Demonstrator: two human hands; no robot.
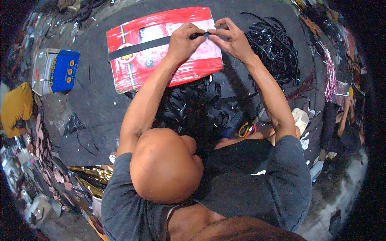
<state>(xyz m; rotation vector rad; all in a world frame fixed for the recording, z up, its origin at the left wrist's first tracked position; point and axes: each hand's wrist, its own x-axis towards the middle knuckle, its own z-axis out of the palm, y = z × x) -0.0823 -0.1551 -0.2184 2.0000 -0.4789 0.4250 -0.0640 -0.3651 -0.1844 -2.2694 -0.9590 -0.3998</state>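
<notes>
A red and white flat, box-like slab (177, 14) lies tilted on the dark ground ahead of me. A flat black strip (148, 47) runs across it from its left edge towards its right end. My left hand (184, 43) rests over the right part of the slab, its thumb and forefinger pinched on the strip. My right hand (234, 41) is at the slab's right edge, its fingertips pinching the strip's end close to the left fingertips. The short piece between the fingers is partly hidden.
Tangled black strips (275, 52) lie right of the slab, and more strips (191, 100) nearer me. A blue and grey can (64, 72) stands left. Scissors with yellow and red handles (246, 129) lie near my leg. Other people's parts show: a yellow garment (17, 106), an arm (345, 116).
</notes>
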